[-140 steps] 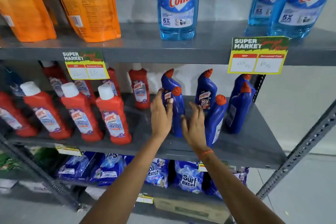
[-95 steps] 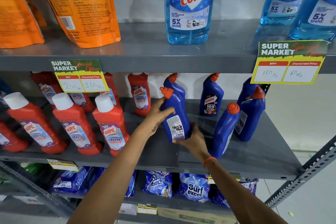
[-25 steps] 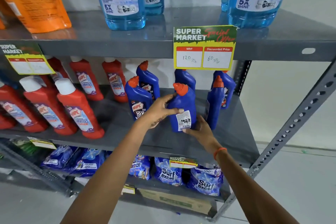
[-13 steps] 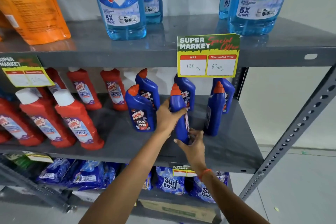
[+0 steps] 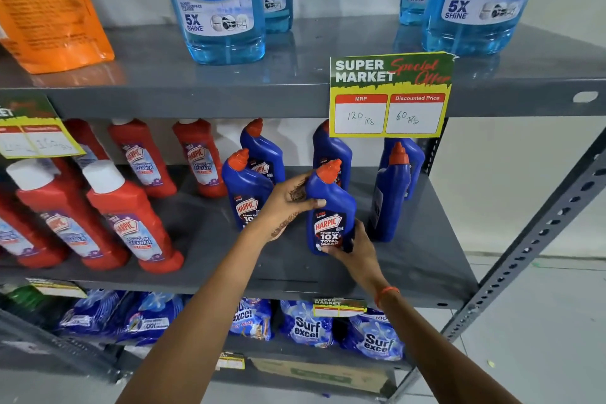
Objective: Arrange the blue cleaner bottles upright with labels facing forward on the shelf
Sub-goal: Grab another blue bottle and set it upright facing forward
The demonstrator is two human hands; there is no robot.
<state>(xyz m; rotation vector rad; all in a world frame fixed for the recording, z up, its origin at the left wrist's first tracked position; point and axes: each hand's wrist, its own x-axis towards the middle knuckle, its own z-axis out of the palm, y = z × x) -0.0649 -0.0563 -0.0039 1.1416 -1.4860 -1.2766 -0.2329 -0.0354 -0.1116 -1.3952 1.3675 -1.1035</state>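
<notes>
Middle shelf (image 5: 410, 259) of a grey metal rack, seen from above and in front. Both hands close on one blue bottle (image 5: 331, 216) that stands upright near the shelf's front edge, right of centre, its "Harpic 10X Total Clean" label turned to the front. The left hand (image 5: 288, 203) wraps the bottle's shoulder just below the orange cap, thumb across the front and fingers behind. The right hand (image 5: 355, 248) cups the base, fingertips pressed on the lower edge of the label; whether the base rests fully on the shelf cannot be told.

A second blue bottle (image 5: 246, 190) stands just to the left, label forward, partly hidden by the left hand. A third (image 5: 388, 193) stands just to the right, turned side-on so that its label does not show. Three more blue bottles (image 5: 262, 151) line the back of the shelf, the right two partly covered by a price tag (image 5: 390, 95) hung from the upper shelf's front edge.

Red bottles (image 5: 131, 223) fill the left half of the middle shelf. Colin bottles (image 5: 213, 0) and an orange pouch (image 5: 49, 10) stand on the upper shelf; Surf Excel packs (image 5: 308, 325) lie on the lower one.
</notes>
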